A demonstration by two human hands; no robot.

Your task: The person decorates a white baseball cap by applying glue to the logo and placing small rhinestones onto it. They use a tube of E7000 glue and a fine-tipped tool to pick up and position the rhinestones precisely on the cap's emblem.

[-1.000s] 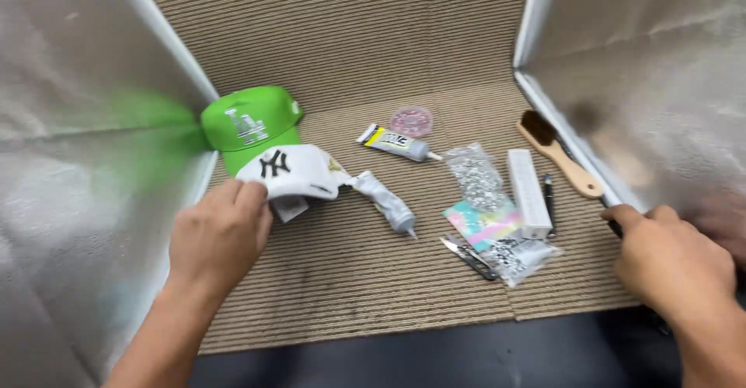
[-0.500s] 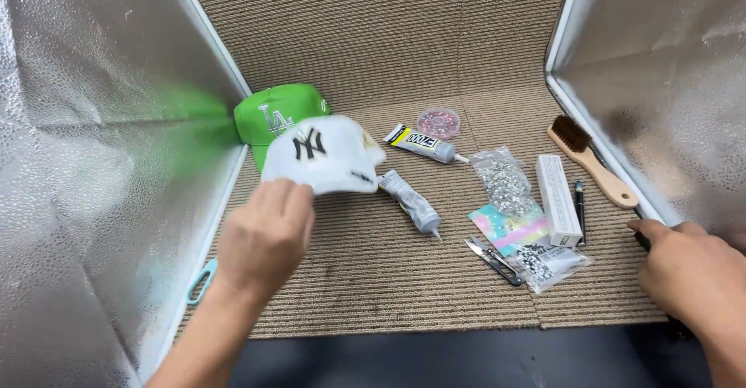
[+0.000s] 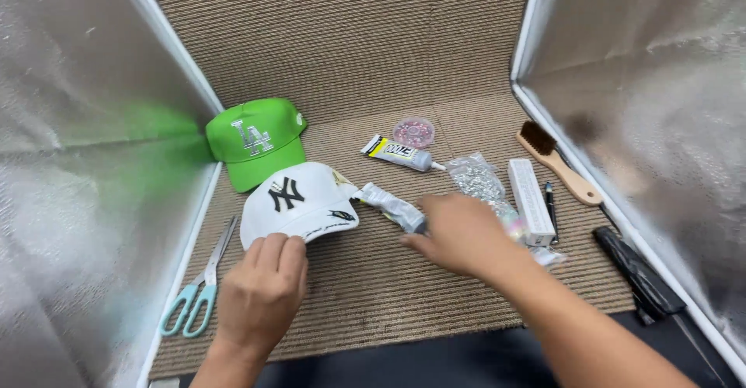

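The left hand [image 3: 260,295] rests its fingertips, loosely together, on the brim edge of the white cap [image 3: 299,201], near the left edge of the ribbed mat [image 3: 350,302]. The right hand [image 3: 458,233] reaches across, fingertips at the lower end of the crumpled glue tube [image 3: 388,204]; whether it grips, I cannot tell. The tube's long axis runs diagonally, up-left toward the cap's crown, so the right hand is nearer.
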